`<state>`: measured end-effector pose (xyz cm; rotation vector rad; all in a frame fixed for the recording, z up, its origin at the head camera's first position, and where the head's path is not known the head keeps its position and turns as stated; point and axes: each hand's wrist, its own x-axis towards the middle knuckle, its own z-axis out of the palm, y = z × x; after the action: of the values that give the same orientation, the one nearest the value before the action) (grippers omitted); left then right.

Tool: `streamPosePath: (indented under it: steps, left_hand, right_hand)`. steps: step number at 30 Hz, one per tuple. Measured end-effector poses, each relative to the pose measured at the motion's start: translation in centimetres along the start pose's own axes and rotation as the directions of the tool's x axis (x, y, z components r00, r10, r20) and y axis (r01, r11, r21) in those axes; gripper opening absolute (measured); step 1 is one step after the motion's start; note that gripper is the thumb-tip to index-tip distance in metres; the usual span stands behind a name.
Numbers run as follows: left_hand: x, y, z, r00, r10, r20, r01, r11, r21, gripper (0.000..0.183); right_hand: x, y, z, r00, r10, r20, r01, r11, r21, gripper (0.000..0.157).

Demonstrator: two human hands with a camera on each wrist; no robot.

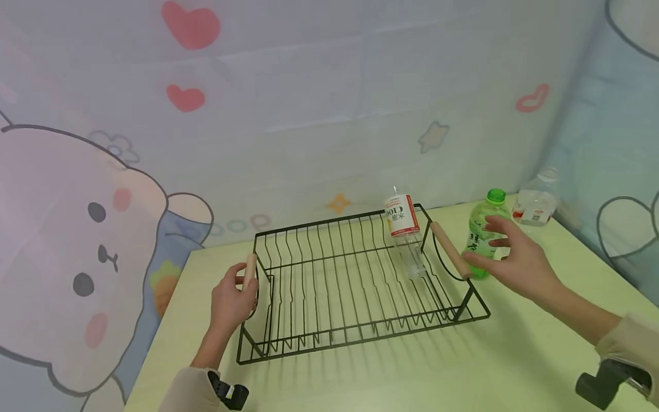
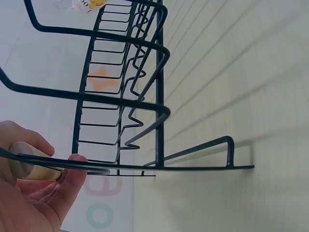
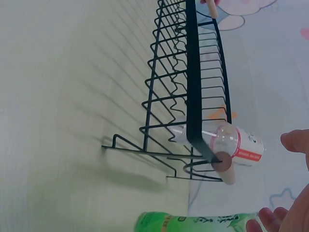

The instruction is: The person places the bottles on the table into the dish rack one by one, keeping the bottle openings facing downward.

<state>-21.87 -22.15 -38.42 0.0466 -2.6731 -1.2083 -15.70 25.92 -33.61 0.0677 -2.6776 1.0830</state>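
Observation:
A black wire dish rack with wooden handles stands on the table. My left hand grips its left wooden handle; in the left wrist view, fingers curl round that handle. Inside the rack's right end leans a clear bottle with a white and red label, neck down. My right hand hovers beside the right handle, its fingers spread and holding nothing. Behind those fingers stands a green bottle, partly hidden in the head view. Whether a fingertip touches it I cannot tell.
Another clear bottle stands at the table's back right corner. A printed cloth with hearts and cartoon figures hangs behind the pale yellow table.

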Motion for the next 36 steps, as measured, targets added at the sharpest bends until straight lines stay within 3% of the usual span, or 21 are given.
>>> streamPosePath:
  steps: [12,21,36]
  left_hand:
    - [-0.3,-1.1,-0.6,0.999,-0.030,-0.030,0.029,0.999,-0.022,0.050]
    - [-0.4,-1.0,-1.2,0.999,-0.031,-0.040,0.031,0.999,-0.013,0.051]
    - [0.1,-0.6,0.3,1.000,-0.018,-0.024,0.017,0.999,-0.041,0.050]
  right_hand:
    - [0.3,1.6,-0.4,0.998,0.002,-0.059,-0.003,1.000,-0.023,0.081]
    - [0.5,3.3,0.0,0.996,0.043,-0.073,-0.044,0.999,-0.019,0.089]
    - [1.2,9.9,2.6,0.986,0.166,-0.018,-0.166,0.986,-0.004,0.109]
